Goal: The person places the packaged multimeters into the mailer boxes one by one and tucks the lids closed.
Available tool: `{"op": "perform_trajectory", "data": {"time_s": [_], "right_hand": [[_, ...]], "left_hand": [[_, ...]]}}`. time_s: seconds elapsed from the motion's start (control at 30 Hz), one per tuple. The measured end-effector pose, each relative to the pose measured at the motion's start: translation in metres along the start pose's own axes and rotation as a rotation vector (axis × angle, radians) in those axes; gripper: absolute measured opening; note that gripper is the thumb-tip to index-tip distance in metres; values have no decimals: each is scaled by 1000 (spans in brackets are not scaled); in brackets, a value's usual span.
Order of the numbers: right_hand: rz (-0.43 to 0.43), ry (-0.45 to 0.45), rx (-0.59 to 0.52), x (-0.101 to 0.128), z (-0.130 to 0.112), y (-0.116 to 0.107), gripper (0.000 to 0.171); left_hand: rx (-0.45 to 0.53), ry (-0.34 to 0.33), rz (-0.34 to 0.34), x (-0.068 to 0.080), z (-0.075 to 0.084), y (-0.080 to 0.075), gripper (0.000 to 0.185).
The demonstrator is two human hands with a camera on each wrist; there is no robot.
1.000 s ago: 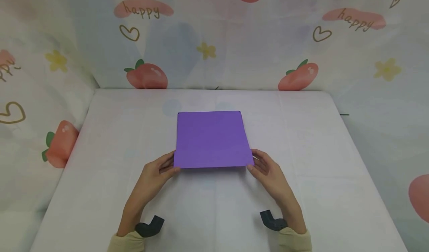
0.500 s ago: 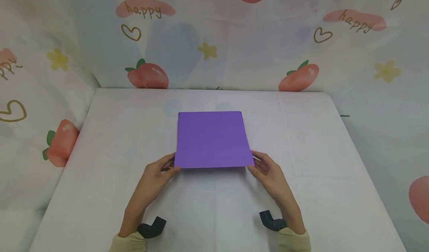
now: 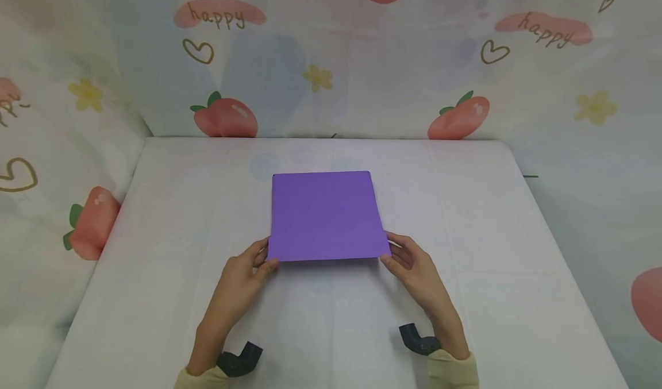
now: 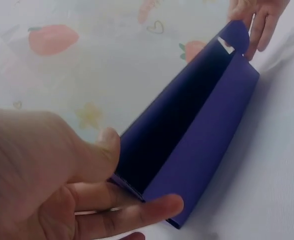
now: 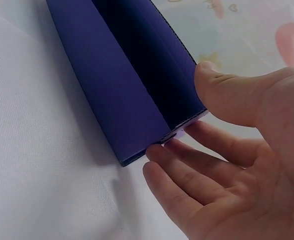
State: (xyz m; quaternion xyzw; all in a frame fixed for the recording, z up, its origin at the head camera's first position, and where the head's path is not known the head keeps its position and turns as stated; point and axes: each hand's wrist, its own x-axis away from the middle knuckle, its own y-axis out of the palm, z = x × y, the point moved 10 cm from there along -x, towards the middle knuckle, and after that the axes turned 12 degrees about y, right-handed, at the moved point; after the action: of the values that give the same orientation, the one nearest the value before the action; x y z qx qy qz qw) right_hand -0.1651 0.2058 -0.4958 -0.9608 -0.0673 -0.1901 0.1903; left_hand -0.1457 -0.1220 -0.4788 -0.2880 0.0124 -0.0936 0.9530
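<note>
A purple cardboard box (image 3: 324,216) with a flat lid sits at the middle of the white table. Its near side shows a long dark gap (image 4: 179,115) between the lid and the front panel (image 5: 104,85). My left hand (image 3: 239,282) holds the near left corner, thumb at the lid's edge and fingers along the side. At the near right corner my right hand (image 3: 418,271) grips likewise, its thumb by the lid edge and its fingertips against the side. The inside of the box is too dark to make out.
The white-covered table (image 3: 507,228) reaches back to a patterned curtain (image 3: 372,61) with printed fruit, hearts and flowers. Black curved mounts (image 3: 240,360) sit at both wrists, below the sleeves' cuffs.
My left wrist has shifted slightly right and toward me, and its fingers have turned a little at the corner. The box and my right hand stay nearly still.
</note>
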Motion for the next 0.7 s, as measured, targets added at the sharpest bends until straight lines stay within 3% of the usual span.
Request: {"op": "perform_trajectory", "data": {"time_s": [0.13, 0.5, 0.7], "right_hand": [[3, -2, 6, -1, -1, 1, 55], [-10, 8, 14, -1, 0, 0, 55], [-19, 13, 12, -2, 0, 1, 55]], "left_hand": [[-45, -5, 3, 2, 4, -2, 58], [9, -38, -37, 2, 0, -2, 56], [4, -20, -57, 1, -1, -2, 54]]}}
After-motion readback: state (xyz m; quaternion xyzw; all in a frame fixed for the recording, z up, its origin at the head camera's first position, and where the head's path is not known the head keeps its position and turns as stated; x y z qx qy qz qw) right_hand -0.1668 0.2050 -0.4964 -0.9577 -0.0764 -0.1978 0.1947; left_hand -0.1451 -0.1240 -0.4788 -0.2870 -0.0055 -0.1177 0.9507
